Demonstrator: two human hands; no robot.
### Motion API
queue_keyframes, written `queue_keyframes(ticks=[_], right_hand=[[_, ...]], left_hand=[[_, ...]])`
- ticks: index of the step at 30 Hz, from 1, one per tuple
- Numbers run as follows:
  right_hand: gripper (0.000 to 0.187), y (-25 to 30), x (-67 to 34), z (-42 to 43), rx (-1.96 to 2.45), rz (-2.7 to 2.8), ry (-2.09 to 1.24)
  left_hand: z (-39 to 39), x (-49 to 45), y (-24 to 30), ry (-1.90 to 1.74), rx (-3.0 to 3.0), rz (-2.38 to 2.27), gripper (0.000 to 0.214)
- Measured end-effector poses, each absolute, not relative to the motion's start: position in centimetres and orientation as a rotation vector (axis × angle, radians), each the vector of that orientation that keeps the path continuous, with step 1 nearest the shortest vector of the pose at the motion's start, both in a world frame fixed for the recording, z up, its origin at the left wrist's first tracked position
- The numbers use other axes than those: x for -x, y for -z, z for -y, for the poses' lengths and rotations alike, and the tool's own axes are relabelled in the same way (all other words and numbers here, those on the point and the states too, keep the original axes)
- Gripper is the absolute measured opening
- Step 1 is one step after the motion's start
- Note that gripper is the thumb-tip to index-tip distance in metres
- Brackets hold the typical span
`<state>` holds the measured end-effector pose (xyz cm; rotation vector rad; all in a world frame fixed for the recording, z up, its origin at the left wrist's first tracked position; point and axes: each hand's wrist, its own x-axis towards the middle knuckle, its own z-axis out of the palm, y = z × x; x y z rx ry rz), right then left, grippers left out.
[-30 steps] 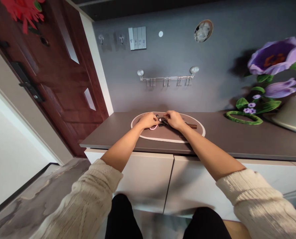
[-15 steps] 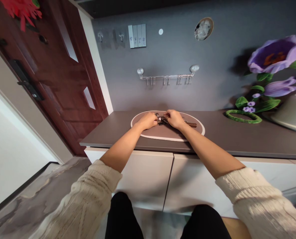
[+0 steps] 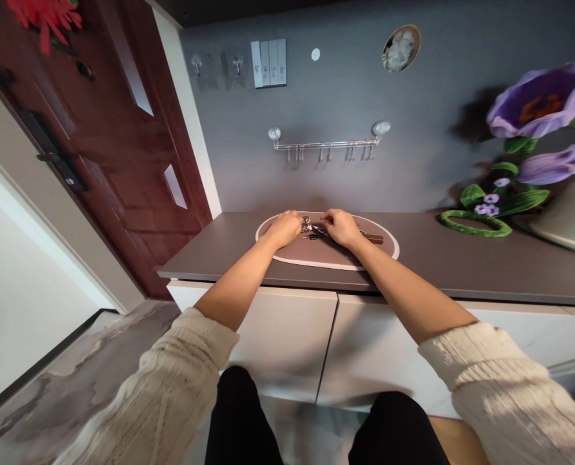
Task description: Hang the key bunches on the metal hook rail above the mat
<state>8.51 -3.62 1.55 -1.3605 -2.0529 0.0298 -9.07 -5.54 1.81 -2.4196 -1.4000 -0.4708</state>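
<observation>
An oval brown mat (image 3: pixel 316 257) with a pale rim lies on the counter. On it, between my two hands, is a small bunch of metal and black pieces that look like keys (image 3: pixel 312 231). My left hand (image 3: pixel 286 229) is closed at the left end of the keys, its fingers curled over them. Close to their right end, my right hand (image 3: pixel 341 228) is bent in a pinch; what lies between its fingertips is hidden. A narrow brown item (image 3: pixel 373 239) rests on the mat just right of my right hand, partly covered by the wrist.
A clear rail with hooks (image 3: pixel 326 145) is fixed to the grey wall behind the mat. Purple artificial flowers (image 3: pixel 541 106) and a green ring base (image 3: pixel 475 224) stand on the counter (image 3: pixel 442 271) at right. The dark red door (image 3: pixel 122 129) is at left.
My right hand has shifted its fingers slightly, and more of the keys shows between the hands. My left hand stays at their left end. The view has tilted down a little.
</observation>
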Motion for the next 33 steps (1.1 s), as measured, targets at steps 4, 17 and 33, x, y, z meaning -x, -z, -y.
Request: queue_keyframes(ticks=[4, 17, 33], right_hand=[[0.02, -1.6, -8.5, 3.8, 1.353, 2.056, -0.03], [0.016, -1.4, -8.3, 3.7, 1.223, 2.032, -0.048], [0.025, -1.7, -8.0, 3.7, 0.952, 1.93, -0.227]], left_hand=[[5.3, 9.2, -1.8, 0.525, 2.408, 1.435, 0.03], [4.2, 9.5, -1.6, 1.145, 2.388, 1.436, 0.028], [4.7, 9.3, -2.4, 1.552, 2.538, 1.168, 0.025]])
